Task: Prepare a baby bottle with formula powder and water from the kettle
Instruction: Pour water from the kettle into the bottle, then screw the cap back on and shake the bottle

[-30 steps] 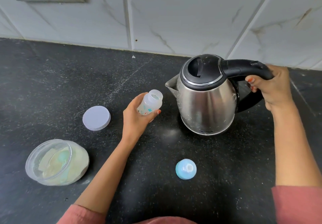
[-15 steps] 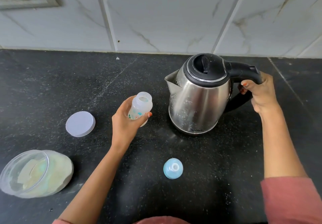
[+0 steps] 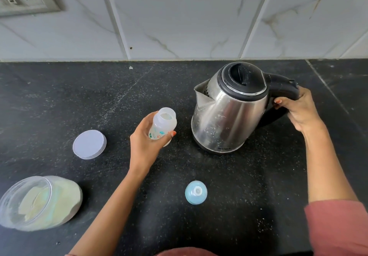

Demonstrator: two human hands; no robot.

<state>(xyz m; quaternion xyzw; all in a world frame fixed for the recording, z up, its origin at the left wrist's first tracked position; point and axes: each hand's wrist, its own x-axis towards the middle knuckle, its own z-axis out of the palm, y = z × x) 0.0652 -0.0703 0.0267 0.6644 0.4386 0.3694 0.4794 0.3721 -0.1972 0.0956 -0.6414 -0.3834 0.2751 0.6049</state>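
— Where's the bottle?

— The baby bottle (image 3: 162, 125) is in the left hand (image 3: 146, 142), fingers wrapped round its lower half, held above the black counter (image 3: 59, 100) just left of the kettle. It leans a little, its open mouth tipped toward the spout. Pale stuff shows inside near the neck, but I can't say how much there is.

— And the kettle?

— The steel kettle (image 3: 227, 112) is tilted, spout pointing at the bottle with a clear gap between them. Its black lid is down. The right hand (image 3: 298, 110) is closed round the black handle. Whether the base touches the counter or sits just off it, I can't tell. No water is passing from spout to bottle.

— What else is out?

— The bottle's blue teat cap (image 3: 196, 192) stands alone on the counter, nearer the person, between the two arms. Further left lies a round pale lid (image 3: 89, 144), flat and off its container. At the near left corner sits the clear jar (image 3: 39, 203), open, lying on its side, holding a good heap of cream powder. Something pale blue is half buried in that powder; too blurred for me to name.
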